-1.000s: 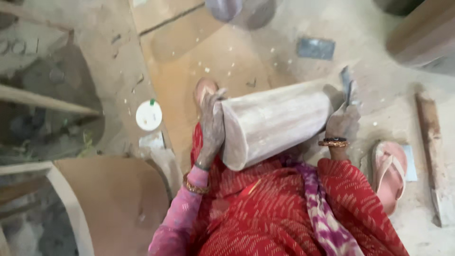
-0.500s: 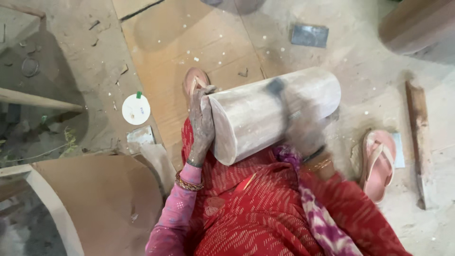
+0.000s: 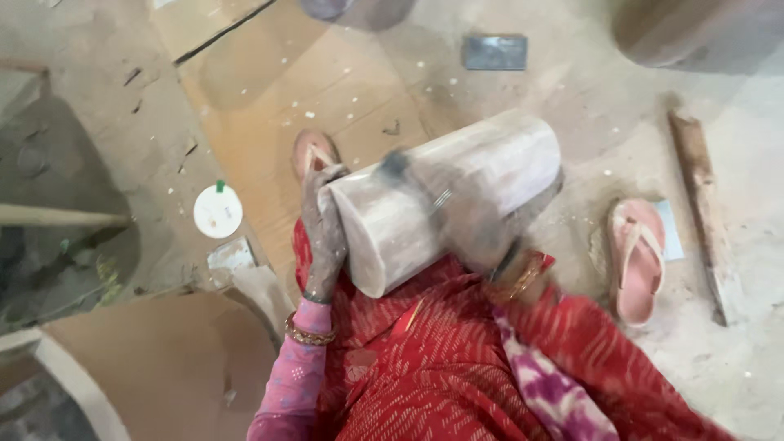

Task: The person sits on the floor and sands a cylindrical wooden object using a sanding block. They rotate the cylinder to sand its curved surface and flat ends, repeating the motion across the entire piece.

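Observation:
A pale, thick cylinder (image 3: 506, 163) lies tilted across my lap, over my red patterned clothing (image 3: 457, 367). My left hand (image 3: 322, 229), dusty and in a pink sleeve, grips the rim of its near left end. My right hand (image 3: 482, 237) is motion-blurred over the front of the cylinder. It holds a thin dark metal tool (image 3: 408, 175) whose tip is against the cylinder's upper left side. What kind of tool it is cannot be made out.
A pink sandal (image 3: 637, 257) lies on the dusty floor at right, beside a wooden stick (image 3: 698, 196). My foot in another sandal (image 3: 313, 153) rests on a plywood board (image 3: 327, 90). A white round lid (image 3: 217, 211) lies left; a dark flat plate (image 3: 494, 51) lies farther off.
My right hand with the tool has swept from the cylinder's far right end leftward across its surface. The left hand has kept its grip on the near end.

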